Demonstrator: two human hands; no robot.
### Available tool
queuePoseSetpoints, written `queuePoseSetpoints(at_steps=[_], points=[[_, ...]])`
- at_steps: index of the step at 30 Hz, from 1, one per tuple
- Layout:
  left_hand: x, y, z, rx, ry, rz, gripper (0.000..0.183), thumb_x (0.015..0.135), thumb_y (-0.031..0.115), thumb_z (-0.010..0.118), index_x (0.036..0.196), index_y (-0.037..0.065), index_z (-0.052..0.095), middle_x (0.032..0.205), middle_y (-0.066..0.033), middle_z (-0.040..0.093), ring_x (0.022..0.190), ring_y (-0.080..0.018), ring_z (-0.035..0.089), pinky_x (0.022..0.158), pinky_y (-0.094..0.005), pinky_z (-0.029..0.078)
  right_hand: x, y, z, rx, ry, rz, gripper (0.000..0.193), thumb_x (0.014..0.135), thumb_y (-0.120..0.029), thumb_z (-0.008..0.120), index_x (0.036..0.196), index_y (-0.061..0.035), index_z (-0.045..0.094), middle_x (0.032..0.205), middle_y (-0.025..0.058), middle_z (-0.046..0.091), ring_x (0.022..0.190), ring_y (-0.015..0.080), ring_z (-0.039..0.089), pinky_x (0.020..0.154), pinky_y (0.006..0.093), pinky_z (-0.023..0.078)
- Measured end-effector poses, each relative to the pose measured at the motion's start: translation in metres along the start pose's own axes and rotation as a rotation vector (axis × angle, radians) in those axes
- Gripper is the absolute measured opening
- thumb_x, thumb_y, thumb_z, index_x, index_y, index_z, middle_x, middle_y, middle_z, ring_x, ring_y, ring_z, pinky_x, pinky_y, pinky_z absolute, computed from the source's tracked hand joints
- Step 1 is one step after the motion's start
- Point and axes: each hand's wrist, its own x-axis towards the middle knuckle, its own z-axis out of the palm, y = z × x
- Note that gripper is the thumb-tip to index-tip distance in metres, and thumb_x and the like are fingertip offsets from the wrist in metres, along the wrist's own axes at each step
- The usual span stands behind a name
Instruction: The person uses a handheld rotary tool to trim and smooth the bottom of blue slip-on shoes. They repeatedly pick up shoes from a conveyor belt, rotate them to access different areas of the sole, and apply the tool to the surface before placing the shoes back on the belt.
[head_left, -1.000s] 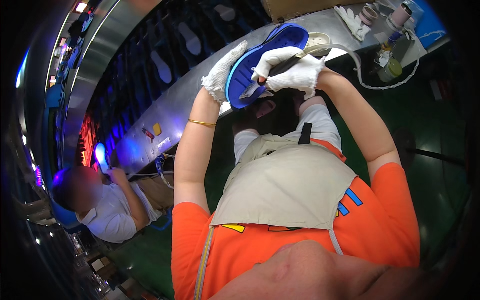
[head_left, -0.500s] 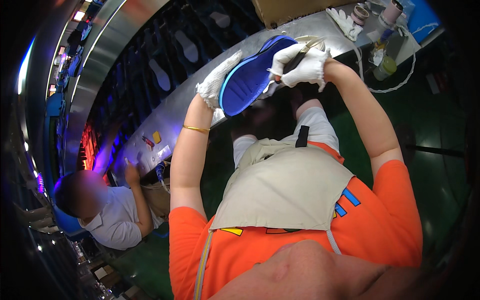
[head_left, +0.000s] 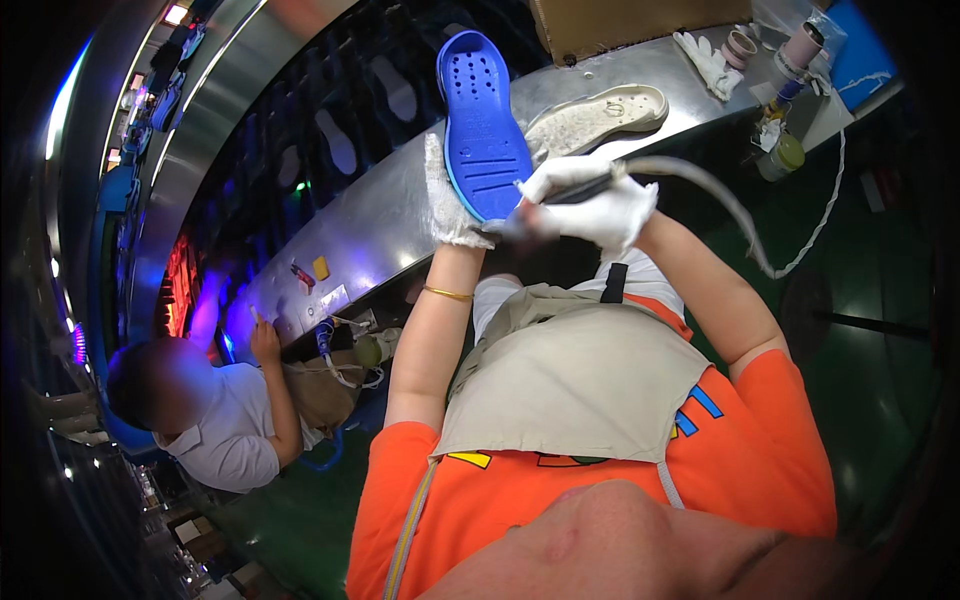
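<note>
A blue shoe sole (head_left: 487,130) stands nearly upright, toe end away from me, with holes at the far end and grooves nearer. My left hand (head_left: 452,200), in a white knit glove, grips its left edge and heel. My right hand (head_left: 595,205), gloved likewise, is closed around a slim dark-handled tool (head_left: 580,190) whose blurred reddish tip is at the sole's near right edge; whether it is a brush I cannot make out. From the tool a pale hose (head_left: 715,183) curves off to the right. An off-white sole (head_left: 610,112) lies on the metal bench beyond my right hand.
Along the metal bench (head_left: 375,225) runs a dark conveyor carrying pale soles (head_left: 337,142). A cardboard box (head_left: 630,25) stands at the back; gloves (head_left: 708,65), tape rolls (head_left: 738,48) and a jar (head_left: 782,158) are at right. Another person (head_left: 225,425) sits at left.
The blue sole has turned more upright and its near end now meets the tool's tip. My left hand shifted right and down, my right hand lower, uncovering the off-white sole.
</note>
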Motion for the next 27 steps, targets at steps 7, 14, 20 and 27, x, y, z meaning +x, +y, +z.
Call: queuePoseSetpoints(at_steps=[7, 14, 20, 27], points=[[-0.006, -0.016, -0.011, 0.164, -0.193, 0.082, 0.048, 0.095, 0.040, 0.042, 0.128, 0.005, 0.045, 0.116, -0.0104, 0.057, 0.102, -0.0236, 0.057, 0.095, -0.0366, 0.046, 0.017, 0.004, 0.006, -0.187, 0.253, -0.214, 0.011, 0.076, -0.005, 0.066, 0.086, -0.0030, 0.062, 0.083, 0.0073, 0.064, 0.080, 0.0168, 0.062, 0.075, 0.0295, 0.050], [-0.003, -0.024, -0.035, 0.597, -0.161, 0.360, 0.042, 0.097, 0.031, 0.042, 0.129, 0.005, 0.043, 0.119, -0.0076, 0.054, 0.104, -0.0203, 0.056, 0.093, -0.0353, 0.047, 0.016, -0.002, 0.008, 0.063, 0.190, -0.052, 0.010, 0.078, -0.009, 0.066, 0.086, -0.0037, 0.064, 0.082, 0.0050, 0.065, 0.078, 0.0118, 0.062, 0.073, 0.0264, 0.050], [-0.022, -0.020, 0.015, -0.098, -0.036, -0.001, 0.049, 0.095, 0.041, 0.034, 0.125, 0.007, 0.050, 0.121, -0.0108, 0.057, 0.107, -0.0239, 0.057, 0.095, -0.0384, 0.047, 0.037, -0.001, 0.002, -0.204, 0.382, -0.256, 0.010, 0.081, -0.004, 0.066, 0.091, -0.0004, 0.063, 0.088, 0.0065, 0.065, 0.077, 0.0090, 0.062, 0.069, 0.0230, 0.050], [-0.027, -0.016, 0.022, -0.059, -0.123, -0.080, 0.055, 0.095, 0.050, 0.034, 0.128, 0.008, 0.048, 0.117, -0.0097, 0.059, 0.109, -0.0257, 0.056, 0.095, -0.0406, 0.047, 0.048, 0.010, -0.023, 0.289, 0.463, -0.028, 0.010, 0.081, -0.007, 0.064, 0.089, -0.0015, 0.063, 0.085, 0.0048, 0.065, 0.078, 0.0099, 0.062, 0.075, 0.0241, 0.050]])
